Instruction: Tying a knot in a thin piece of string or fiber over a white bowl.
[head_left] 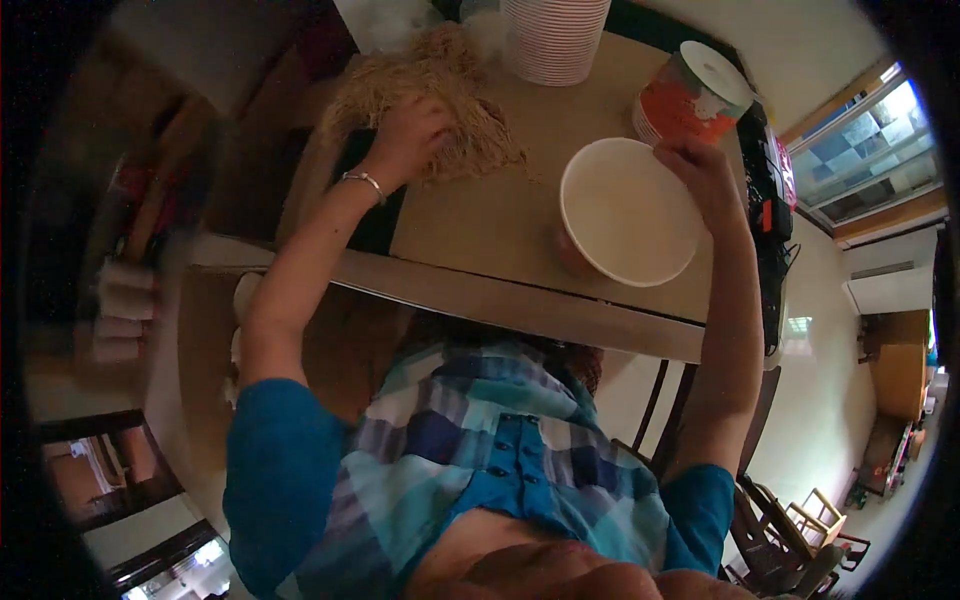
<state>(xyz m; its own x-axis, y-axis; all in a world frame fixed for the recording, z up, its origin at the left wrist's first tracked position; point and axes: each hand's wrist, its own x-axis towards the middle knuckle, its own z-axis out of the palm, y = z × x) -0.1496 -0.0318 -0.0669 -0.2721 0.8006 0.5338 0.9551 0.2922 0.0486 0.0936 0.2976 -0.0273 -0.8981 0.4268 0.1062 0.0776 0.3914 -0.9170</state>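
Note:
On the left of the table, my left hand [408,138] is sunk into a loose pile of straw-coloured shredded paper [480,140]. Its fingers curl down into the strands, and the fingertips are hidden. To the right stands a wide, round paper tub [625,215], its mouth open and its inside whitish. My right hand [700,178] pinches the tub's rim on the far right side. Just beyond that hand is a second tub [690,98], orange and green with a white lid.
A tall stack of nested paper tubs [557,40] rises at the back. Brown cardboard [470,230] covers much of the tabletop. Dark items with cables [770,220] line the right edge. Below the front edge at left is an open cardboard box [215,370].

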